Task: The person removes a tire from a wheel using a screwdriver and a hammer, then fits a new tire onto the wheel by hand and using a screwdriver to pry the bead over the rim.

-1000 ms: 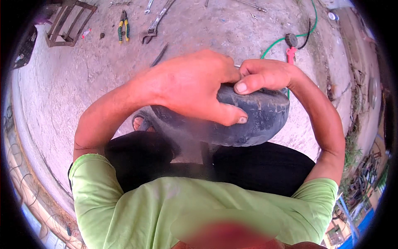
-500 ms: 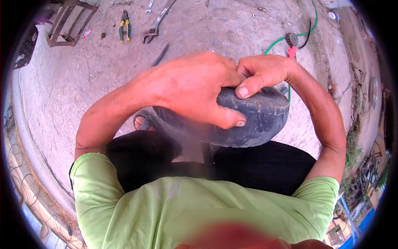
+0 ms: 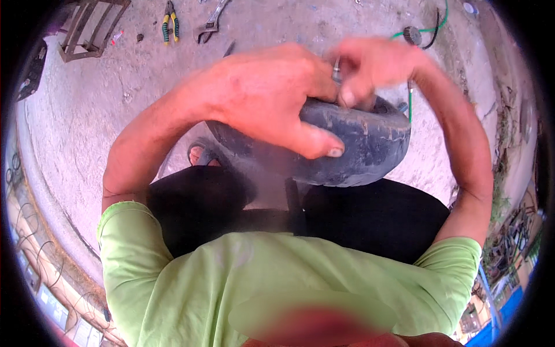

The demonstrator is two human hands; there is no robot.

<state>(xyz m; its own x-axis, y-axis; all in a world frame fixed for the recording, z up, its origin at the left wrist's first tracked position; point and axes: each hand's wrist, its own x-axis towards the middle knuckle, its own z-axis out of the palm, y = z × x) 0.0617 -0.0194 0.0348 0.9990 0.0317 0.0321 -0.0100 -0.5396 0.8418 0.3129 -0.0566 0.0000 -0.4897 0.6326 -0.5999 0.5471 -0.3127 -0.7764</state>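
Head camera looks down on a small black rubber tyre [image 3: 370, 144] held over the person's lap, above black trousers [image 3: 376, 217] and a sandalled foot [image 3: 199, 155]. Left hand [image 3: 272, 95] lies across its top, fingers curled shut around the tread, thumb pressed on the sidewall; right hand [image 3: 370, 63], blurred, pinches fingertips closed at the tyre's upper rim beside a small metal stem [image 3: 336, 69]. Pliers [image 3: 169, 22] and a wrench [image 3: 211, 23] lie on the concrete ground [image 3: 104, 110] well beyond, near a wooden frame [image 3: 87, 32].

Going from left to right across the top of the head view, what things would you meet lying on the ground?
Wooden frame → yellow-handled pliers → metal wrench → green hose.
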